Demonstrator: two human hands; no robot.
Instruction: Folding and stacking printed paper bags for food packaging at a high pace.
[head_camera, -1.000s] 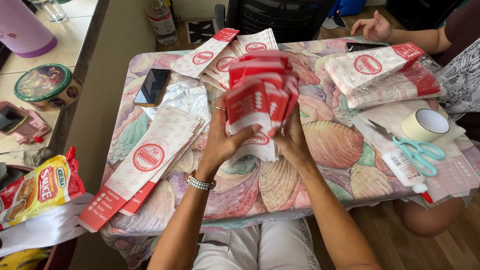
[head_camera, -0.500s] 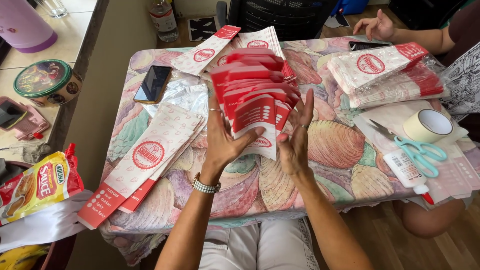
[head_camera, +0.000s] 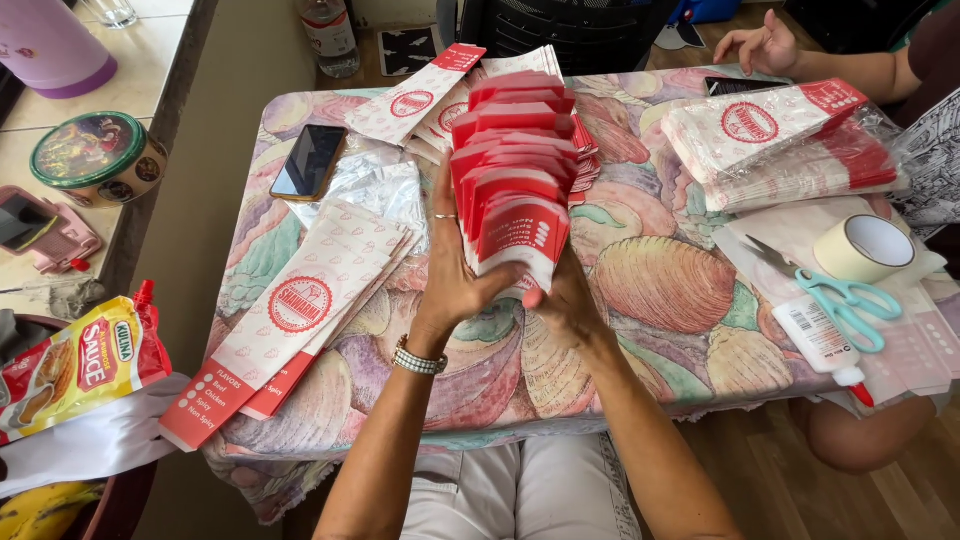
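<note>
While both hands (head_camera: 510, 290) clamp its base, the red-and-white paper sleeve stack (head_camera: 515, 170) fans out, seemingly folded.

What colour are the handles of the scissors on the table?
The scissors have light teal handles, seen clearly in the head view, beside the roll of tape.

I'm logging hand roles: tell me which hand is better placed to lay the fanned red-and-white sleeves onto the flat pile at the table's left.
Probably the left hand. It cups the fanned sleeves on the side facing the flat pile. The right hand supports them from the far side.
</note>
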